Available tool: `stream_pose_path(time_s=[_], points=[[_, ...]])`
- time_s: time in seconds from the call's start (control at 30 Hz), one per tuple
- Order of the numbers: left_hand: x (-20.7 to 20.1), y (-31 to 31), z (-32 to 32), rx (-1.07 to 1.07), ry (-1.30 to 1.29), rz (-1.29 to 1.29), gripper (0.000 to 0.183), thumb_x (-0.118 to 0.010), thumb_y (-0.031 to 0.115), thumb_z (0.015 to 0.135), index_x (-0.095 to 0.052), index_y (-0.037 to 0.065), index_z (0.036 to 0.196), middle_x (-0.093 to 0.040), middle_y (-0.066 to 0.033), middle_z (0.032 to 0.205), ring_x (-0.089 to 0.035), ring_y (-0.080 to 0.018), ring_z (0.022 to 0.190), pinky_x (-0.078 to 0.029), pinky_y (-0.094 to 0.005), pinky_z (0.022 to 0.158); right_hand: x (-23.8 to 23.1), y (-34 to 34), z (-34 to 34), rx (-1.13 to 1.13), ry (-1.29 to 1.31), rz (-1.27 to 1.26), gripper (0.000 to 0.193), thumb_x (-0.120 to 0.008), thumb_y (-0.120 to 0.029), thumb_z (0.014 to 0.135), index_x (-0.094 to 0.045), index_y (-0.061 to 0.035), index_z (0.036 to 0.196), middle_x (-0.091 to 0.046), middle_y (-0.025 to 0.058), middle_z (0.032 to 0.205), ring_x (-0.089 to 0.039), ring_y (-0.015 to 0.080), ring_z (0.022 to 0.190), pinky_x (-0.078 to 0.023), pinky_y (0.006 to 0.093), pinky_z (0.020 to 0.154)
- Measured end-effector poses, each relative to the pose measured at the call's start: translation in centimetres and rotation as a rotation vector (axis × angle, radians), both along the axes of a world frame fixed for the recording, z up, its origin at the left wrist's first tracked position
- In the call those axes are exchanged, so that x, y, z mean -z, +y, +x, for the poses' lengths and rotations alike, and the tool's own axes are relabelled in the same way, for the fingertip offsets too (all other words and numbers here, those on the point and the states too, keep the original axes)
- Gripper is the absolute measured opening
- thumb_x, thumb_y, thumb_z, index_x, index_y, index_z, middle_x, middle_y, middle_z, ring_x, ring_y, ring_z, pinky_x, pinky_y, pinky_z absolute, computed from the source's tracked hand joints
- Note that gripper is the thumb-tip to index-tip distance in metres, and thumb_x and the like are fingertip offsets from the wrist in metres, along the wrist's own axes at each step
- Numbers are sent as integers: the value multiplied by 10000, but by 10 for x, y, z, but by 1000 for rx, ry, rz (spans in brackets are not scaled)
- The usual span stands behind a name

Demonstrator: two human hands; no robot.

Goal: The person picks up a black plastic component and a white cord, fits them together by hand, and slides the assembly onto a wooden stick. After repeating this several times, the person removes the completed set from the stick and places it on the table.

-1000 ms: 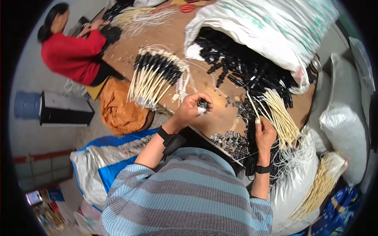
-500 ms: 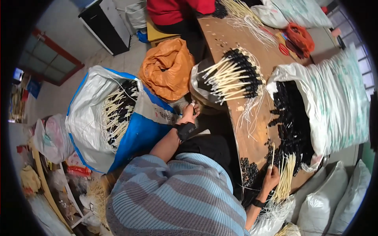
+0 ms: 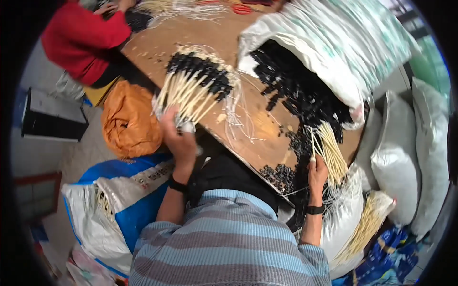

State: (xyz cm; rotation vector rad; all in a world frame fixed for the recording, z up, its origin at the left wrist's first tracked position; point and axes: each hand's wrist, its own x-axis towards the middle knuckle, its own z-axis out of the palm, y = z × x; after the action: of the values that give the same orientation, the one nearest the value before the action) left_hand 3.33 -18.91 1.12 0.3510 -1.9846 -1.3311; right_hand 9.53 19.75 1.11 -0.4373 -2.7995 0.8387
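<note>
On the right, my right hand (image 3: 317, 172) is closed on a thin pale stick (image 3: 313, 142), held upright between thumb and fingers. Just beside it lies a bundle of similar pale sticks (image 3: 334, 155) with white strings trailing down. My left hand (image 3: 179, 138) is raised at the table's left edge, blurred by motion; something white shows at its fingers. It is right by the pale ends of a pile of black-tipped sticks (image 3: 202, 71), and whether it grips any cannot be made out. Small black pieces (image 3: 281, 176) are scattered near the table's front edge.
A white sack (image 3: 353, 57) lies on the brown table (image 3: 245, 126), spilling black pieces. Left of me are an orange sack (image 3: 129, 119) and a blue-and-white bag (image 3: 112, 190). Full pale sacks (image 3: 396, 157) stand at the right. Another person in a red top (image 3: 83, 43) sits far left.
My view has swung to the right. The left hand has come up from beside the blue-and-white bag to the black-tipped sticks. My right hand still holds a stick near the bundle.
</note>
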Motion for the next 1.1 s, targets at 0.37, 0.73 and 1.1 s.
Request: stream_pose_path(time_s=[0.37,0.73,1.1], points=[[28,156,-141,752,-194,-685,258,-599,-4,718,-652,53,964,-653,-176,927,-610,-359,897,-487,-415,804,-13,0,21,38,-56,-383,255,-548,-90,918,-634,-18,1147,-595,18,695,-534,82,618,-419,240,568],[16,103,-89,659,-289,-679,350,-615,-63,718,-616,49,1049,-682,-143,942,-649,-324,864,-506,-386,740,-14,12,27,-28,-109,-461,253,-573,-102,917,-650,-30,1148,-620,42,690,-577,99,622,-462,262,598],[-8,166,-56,1267,-557,-33,420,-511,-71,744,-633,45,1129,-679,-88,1033,-626,-172,991,-467,-279,881,-18,-11,20,-228,75,-281,248,-593,-158,885,-686,-104,1109,-698,140,985,-675,333,813,-532,367,680]])
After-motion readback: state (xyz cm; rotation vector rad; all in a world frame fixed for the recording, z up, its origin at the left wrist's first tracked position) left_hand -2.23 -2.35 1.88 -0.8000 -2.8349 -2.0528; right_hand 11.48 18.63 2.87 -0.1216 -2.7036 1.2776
